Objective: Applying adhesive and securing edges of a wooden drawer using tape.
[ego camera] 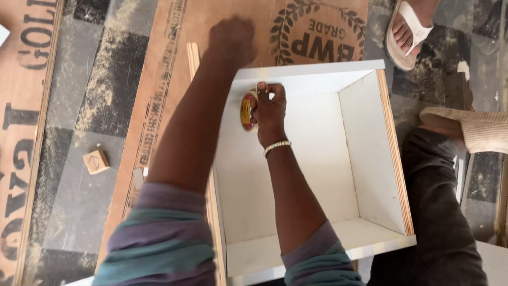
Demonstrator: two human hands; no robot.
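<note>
Head view: you are holding a tape roll [246,111] in your right hand [270,108], fingers clamped around it, against the box [317,159] at its far left inner corner. Your left hand [231,38] is blurring beyond the box's far left corner, over the plywood [174,63]; its grip cannot be told. Risk: the roll could slip off the smooth wall if your grip is loosening.

Right hand [269,108] grips a tape roll [246,111] inside a white box [365,148]; left hand [231,38] rests blurred on plywood [174,79].
</note>
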